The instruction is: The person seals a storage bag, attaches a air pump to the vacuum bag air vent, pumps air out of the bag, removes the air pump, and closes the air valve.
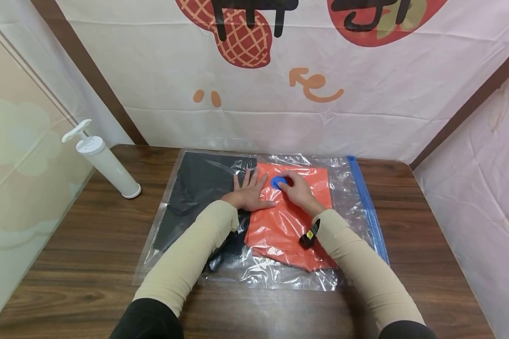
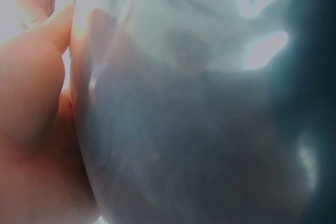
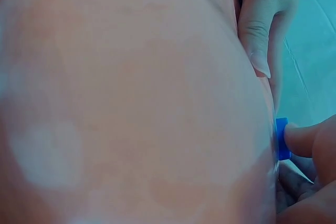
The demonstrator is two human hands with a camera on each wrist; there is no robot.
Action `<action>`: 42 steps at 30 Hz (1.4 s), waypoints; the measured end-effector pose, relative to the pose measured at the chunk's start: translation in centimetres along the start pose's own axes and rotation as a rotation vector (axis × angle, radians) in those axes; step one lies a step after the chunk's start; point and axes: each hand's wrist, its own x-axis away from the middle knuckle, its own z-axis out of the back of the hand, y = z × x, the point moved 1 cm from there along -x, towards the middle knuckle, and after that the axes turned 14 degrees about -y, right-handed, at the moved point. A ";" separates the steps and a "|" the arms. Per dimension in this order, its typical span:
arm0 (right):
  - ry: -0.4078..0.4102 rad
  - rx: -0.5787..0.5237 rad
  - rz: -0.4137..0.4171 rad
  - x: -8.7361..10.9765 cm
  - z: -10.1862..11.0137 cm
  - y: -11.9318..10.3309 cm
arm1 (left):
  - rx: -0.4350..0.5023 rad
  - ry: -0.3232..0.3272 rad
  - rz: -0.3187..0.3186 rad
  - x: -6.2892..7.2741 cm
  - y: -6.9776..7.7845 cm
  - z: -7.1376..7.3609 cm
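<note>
A clear plastic vacuum storage bag (image 1: 254, 278) lies flat on the table, holding a folded black garment (image 1: 195, 193) on the left and a folded orange-red garment (image 1: 284, 226) on the right. With fingers spread, my left hand (image 1: 250, 195) rests on the bag where the two garments meet. My right hand (image 1: 298, 190) pinches the round blue valve cap (image 1: 276, 182) over the orange-red cloth. In the right wrist view the thumb touches the edge of the blue valve cap (image 3: 282, 139). The left wrist view shows the left hand (image 2: 31, 98) against the shiny plastic.
A white hand pump (image 1: 110, 162) stands at the table's back left. The bag's blue zip strip (image 1: 366, 202) runs along its right side. Behind the wooden table (image 1: 85, 263) hangs a printed cloth (image 1: 254, 122), close to the back edge.
</note>
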 end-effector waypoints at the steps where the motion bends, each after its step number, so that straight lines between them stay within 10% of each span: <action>1: -0.001 -0.001 0.004 0.0 0.0 0.0 | 0.000 0.001 0.001 0.0 0.0 0.0; 42: 0.015 -0.053 -0.002 0.2 -0.2 0.3 | -0.019 0.005 -0.002 -0.1 -0.1 0.0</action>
